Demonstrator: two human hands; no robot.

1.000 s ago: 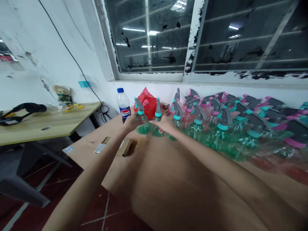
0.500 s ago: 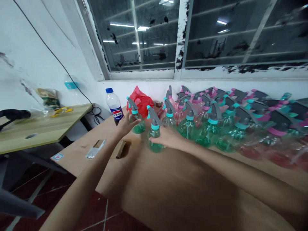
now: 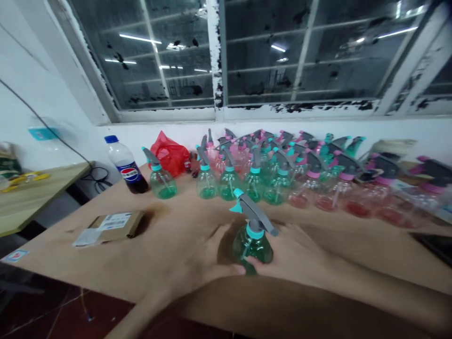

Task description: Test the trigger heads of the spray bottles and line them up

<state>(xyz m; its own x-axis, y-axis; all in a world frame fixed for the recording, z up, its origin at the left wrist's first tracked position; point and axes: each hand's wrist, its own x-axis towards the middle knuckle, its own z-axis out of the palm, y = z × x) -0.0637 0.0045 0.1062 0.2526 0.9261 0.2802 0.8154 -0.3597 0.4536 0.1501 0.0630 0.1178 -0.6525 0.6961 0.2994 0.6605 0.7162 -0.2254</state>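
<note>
A green spray bottle (image 3: 253, 241) with a grey trigger and teal collar stands near the front of the brown table (image 3: 169, 235). My left hand (image 3: 192, 261) curls against its left side, thumb on the base. From the right, my right hand (image 3: 300, 254) wraps round it. Both hands are blurred by motion. Behind, rows of green spray bottles (image 3: 229, 179) and pink spray bottles (image 3: 318, 188) stand along the wall. One green bottle (image 3: 160, 178) stands alone to their left.
A cola bottle (image 3: 126, 165) and a red plastic bag (image 3: 171, 155) sit at the back left. A small cardboard package (image 3: 113, 224) lies on the table's left part. A wooden desk (image 3: 31, 202) stands further left, with a black cable (image 3: 95, 172) beside it. Windows run behind.
My right hand has drawn one green bottle from the rows toward me. My left hand let go of the other bottle by the red bag and came to this one. The view swung right.
</note>
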